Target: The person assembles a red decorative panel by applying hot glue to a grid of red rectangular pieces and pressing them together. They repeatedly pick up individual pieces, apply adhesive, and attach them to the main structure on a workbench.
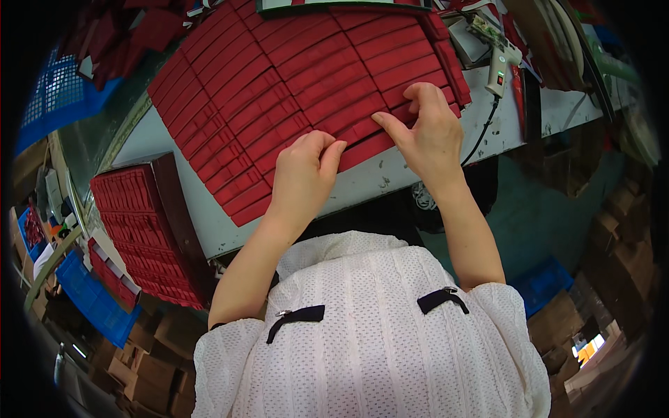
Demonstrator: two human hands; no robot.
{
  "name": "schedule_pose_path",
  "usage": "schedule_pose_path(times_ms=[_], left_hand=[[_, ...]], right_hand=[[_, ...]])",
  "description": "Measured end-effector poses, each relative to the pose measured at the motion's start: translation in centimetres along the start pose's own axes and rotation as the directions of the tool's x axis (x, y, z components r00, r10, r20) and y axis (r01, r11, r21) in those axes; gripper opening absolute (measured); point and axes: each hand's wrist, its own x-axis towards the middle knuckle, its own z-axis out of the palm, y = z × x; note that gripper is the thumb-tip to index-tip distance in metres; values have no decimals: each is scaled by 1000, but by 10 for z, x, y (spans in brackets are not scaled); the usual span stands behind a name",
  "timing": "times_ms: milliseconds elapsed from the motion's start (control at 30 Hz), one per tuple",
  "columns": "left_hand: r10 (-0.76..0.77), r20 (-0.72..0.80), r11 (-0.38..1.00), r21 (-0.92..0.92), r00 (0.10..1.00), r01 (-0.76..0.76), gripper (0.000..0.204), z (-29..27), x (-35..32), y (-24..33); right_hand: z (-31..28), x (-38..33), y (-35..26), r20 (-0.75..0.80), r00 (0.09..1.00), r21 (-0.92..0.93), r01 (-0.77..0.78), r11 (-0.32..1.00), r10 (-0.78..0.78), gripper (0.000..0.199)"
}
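Red slim boxes [313, 70] lie packed side by side in several columns on the white table. My left hand [303, 174] rests at their near edge, its fingers curled and the thumb drawn in against them. Whatever lies between those fingertips is hidden. Beside its thumb is the left end of a near red box [368, 148], with a dark gap behind it. My right hand [432, 136] is over the near right boxes, thumb stretched toward the left and apart from the bent fingers. I see nothing held in it.
A white glue gun [498, 70] with a black cord lies at the right of the table [380, 177]. A dark tray of red pieces [132, 223] stands at the left. Blue crates [97, 296] and cardboard boxes [150, 355] are lower left.
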Motion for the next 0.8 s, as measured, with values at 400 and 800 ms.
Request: schedule_pose_path(times_ms=[400, 800], left_hand=[[161, -136, 955, 270, 977, -120, 19, 4, -5, -7], [539, -45, 768, 436, 841, -469, 35, -1, -4, -21]], right_hand=[[0, 3, -3, 39, 999, -22, -28, 999, 29, 42], [0, 3, -3, 52, 998, -8, -31, 999, 32, 42]])
